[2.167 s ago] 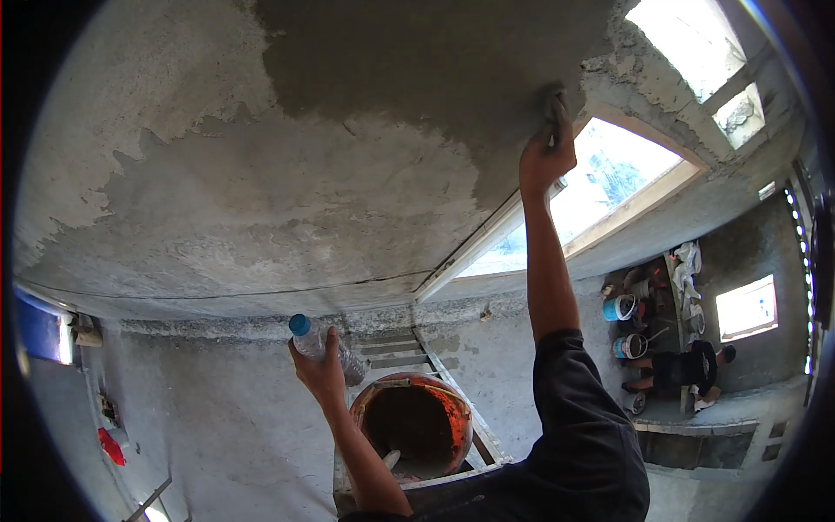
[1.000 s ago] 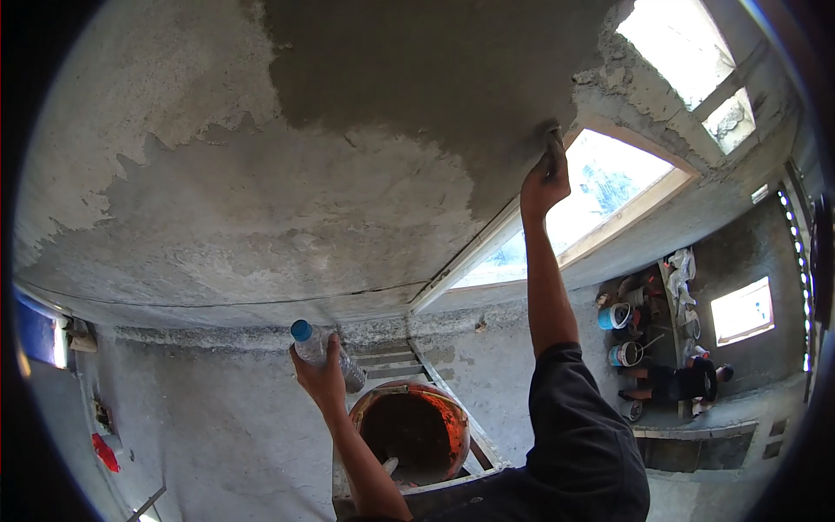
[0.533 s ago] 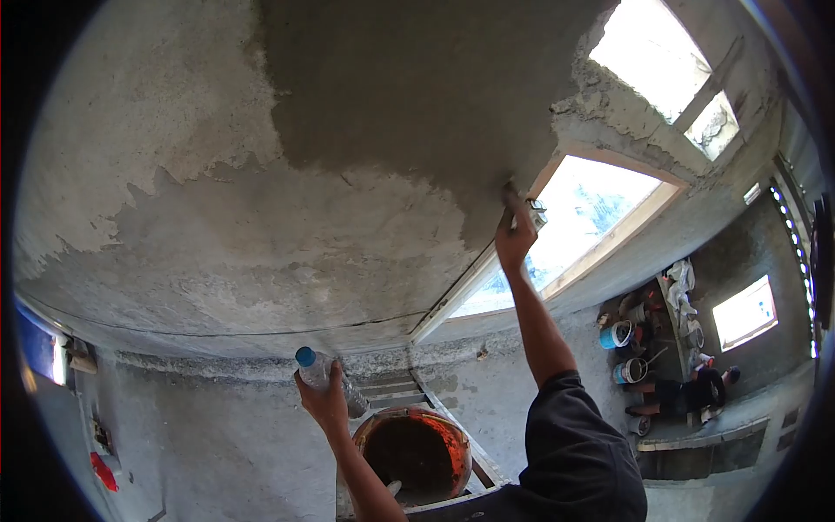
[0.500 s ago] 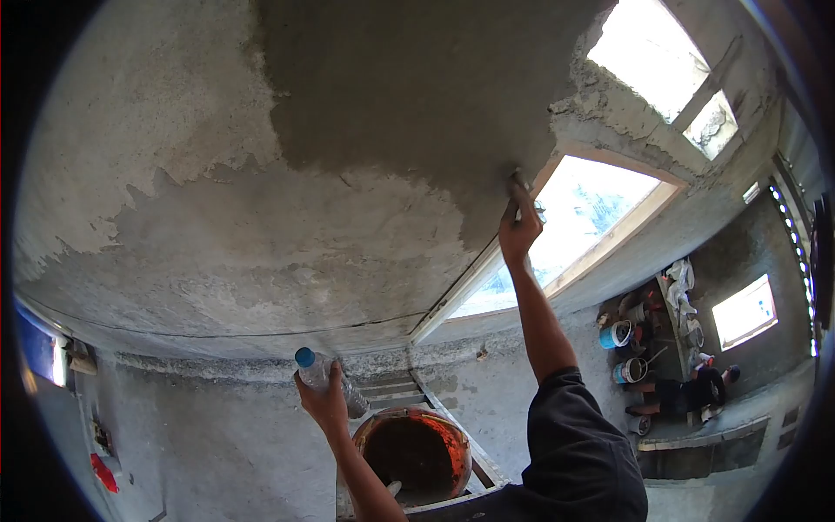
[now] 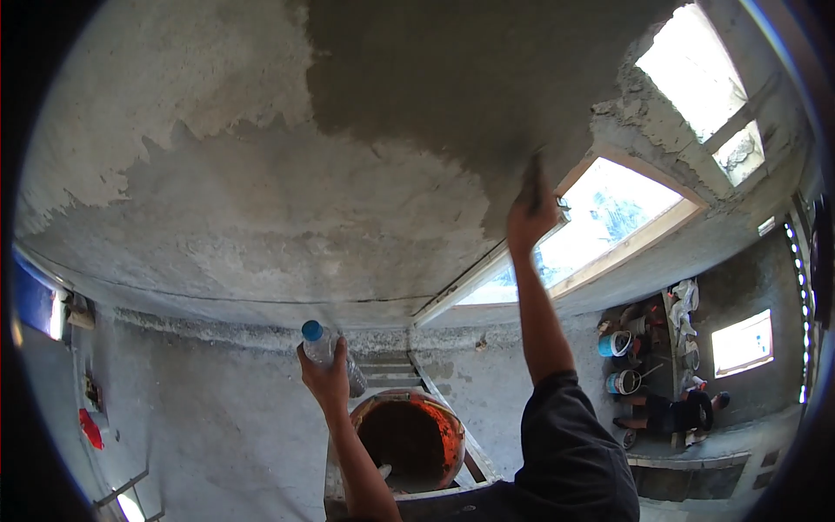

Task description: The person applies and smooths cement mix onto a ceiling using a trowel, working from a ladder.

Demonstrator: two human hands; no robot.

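Note:
My left hand is wrapped round a clear plastic bottle with a blue cap, low in the view, just above and left of an orange bucket with dark wet material inside. My right arm reaches up to the wall, where my right hand is closed round a dark, blurred tool at the lower edge of the dark wet plaster. Beside that hand is the corner of a wood-framed window. Paler, drier plaster covers the wall to the left.
A slatted platform frame supports the bucket. At the right, far below, a person in dark clothes is near white buckets and a bench. A red object lies at the lower left.
The view has shifted, so the wall and window appear further right. My right hand has tilted, with its tool along the wall. My left hand still holds the bottle above the bucket.

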